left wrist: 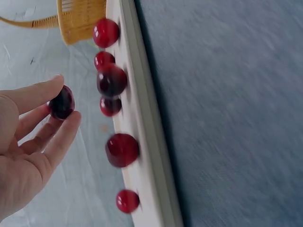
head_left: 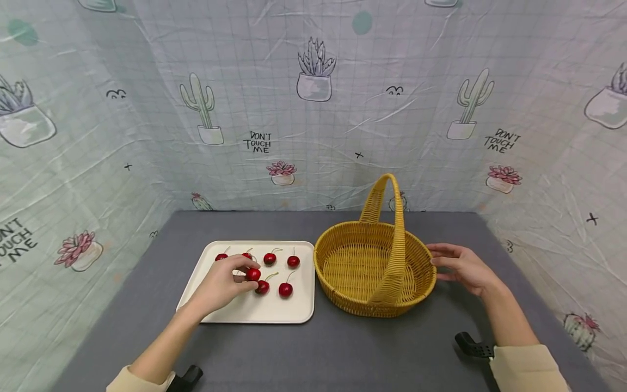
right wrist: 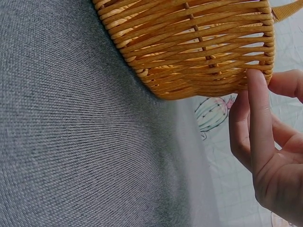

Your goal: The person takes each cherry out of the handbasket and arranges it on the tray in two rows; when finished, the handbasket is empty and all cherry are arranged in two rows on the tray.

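Observation:
My left hand (head_left: pixel 222 283) pinches a dark red cherry (left wrist: pixel 61 103) between thumb and fingertips, over the cream tray (head_left: pixel 303 310). Several more red cherries (head_left: pixel 286 289) with thin stems lie on the tray, some partly hidden by the hand. To the tray's right stands a yellow woven basket (head_left: pixel 348 261) with a tall arched handle; its inside shows bare weave. At the basket's right rim, my right hand (head_left: pixel 465 269) holds the edge lightly. In the right wrist view, the thumb (right wrist: pixel 258 94) lies against the outer wall while a finger meets the rim.
All of it sits on a dark grey table (head_left: pixel 343 348). A patterned curtain (head_left: pixel 367 109) with cactus drawings surrounds the back and sides. Black wrist-camera mounts (head_left: pixel 472 345) stick out beside both sleeves. The basket's handle (head_left: pixel 398 239) rises well above its rim.

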A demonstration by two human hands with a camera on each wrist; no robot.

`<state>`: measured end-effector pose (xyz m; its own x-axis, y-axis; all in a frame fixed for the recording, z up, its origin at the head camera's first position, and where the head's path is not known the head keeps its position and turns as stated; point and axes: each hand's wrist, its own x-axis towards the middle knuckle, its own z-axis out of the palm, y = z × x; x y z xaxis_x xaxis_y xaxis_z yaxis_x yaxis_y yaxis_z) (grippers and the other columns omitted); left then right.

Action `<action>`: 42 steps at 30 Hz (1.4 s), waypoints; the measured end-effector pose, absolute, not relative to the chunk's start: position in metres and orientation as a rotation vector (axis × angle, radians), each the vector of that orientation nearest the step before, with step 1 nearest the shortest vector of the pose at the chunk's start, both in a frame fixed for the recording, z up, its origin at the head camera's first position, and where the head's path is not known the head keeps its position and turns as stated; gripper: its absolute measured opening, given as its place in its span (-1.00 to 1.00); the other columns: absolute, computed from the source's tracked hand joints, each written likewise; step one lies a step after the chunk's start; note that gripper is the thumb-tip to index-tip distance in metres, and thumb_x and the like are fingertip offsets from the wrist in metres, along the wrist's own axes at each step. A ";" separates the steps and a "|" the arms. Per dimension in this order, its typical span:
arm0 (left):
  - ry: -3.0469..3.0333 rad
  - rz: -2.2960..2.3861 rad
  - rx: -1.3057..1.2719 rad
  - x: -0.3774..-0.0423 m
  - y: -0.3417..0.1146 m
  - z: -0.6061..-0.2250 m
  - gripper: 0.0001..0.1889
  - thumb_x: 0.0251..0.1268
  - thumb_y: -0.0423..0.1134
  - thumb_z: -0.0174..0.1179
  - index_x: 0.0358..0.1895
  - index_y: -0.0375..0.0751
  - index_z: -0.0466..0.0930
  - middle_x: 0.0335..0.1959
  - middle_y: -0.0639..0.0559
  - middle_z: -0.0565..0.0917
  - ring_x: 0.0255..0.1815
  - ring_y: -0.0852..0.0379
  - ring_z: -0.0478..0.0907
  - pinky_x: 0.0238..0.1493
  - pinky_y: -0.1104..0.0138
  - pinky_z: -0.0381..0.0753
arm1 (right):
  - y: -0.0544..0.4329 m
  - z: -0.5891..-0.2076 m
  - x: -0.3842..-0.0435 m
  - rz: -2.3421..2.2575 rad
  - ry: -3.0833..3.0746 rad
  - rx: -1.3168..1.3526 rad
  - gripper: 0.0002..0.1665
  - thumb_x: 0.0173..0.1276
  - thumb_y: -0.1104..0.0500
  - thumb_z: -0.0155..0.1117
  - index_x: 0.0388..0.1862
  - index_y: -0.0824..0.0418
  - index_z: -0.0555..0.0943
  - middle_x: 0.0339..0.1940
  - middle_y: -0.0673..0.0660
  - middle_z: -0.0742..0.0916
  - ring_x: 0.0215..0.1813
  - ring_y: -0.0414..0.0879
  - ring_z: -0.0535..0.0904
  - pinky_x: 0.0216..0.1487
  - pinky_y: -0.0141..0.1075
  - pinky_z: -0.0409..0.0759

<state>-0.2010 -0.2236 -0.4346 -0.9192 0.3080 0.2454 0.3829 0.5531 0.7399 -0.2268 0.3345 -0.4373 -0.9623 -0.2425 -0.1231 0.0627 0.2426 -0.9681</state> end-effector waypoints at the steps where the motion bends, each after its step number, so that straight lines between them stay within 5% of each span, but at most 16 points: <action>1: -2.695 -1.313 -0.586 -0.201 -0.227 -0.436 -0.66 0.06 -0.52 0.52 -0.05 -0.36 0.72 -0.11 -0.02 0.69 -0.10 0.03 0.67 -0.10 0.31 0.71 | 0.335 -0.438 -0.227 -1.785 2.268 -0.166 -0.23 0.58 0.15 0.22 0.57 0.48 0.18 0.46 0.44 0.38 0.08 -0.26 0.62 0.04 -0.07 0.69; 20: -2.764 -1.195 -0.393 -0.194 -0.278 -0.432 -0.64 0.12 -0.41 0.53 0.01 -0.30 0.72 -0.01 -0.11 0.70 -0.09 -0.06 0.72 -0.08 0.23 0.71 | 0.335 -0.435 -0.227 -1.782 2.276 -0.166 -0.24 0.58 0.16 0.22 0.56 0.49 0.19 0.43 0.42 0.43 0.07 -0.24 0.64 0.01 -0.06 0.70; 31: -2.877 -1.012 -0.283 -0.192 -0.300 -0.437 -0.69 0.09 -0.40 0.53 -0.07 -0.27 0.73 -0.16 -0.08 0.74 -0.13 -0.12 0.74 -0.16 0.14 0.70 | 0.334 -0.436 -0.226 -1.769 2.282 -0.154 -0.24 0.58 0.14 0.23 0.55 0.49 0.21 0.42 0.41 0.44 0.07 -0.24 0.63 0.01 -0.08 0.70; 42: -2.919 -0.859 -0.328 -0.201 -0.307 -0.447 -0.72 -0.01 -0.37 0.57 -0.21 -0.22 0.71 -0.38 0.09 0.70 -0.32 0.08 0.66 -0.27 0.18 0.58 | 0.333 -0.435 -0.227 -1.759 2.289 -0.144 -0.23 0.57 0.13 0.24 0.56 0.47 0.20 0.45 0.43 0.40 0.08 -0.23 0.62 0.03 -0.07 0.69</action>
<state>-0.2012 -0.3072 -0.4470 -0.9738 0.1814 0.1372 0.2268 0.8199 0.5257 -0.2275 0.3327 -0.4346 -0.9637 -0.2289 -0.1371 0.0735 0.2661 -0.9611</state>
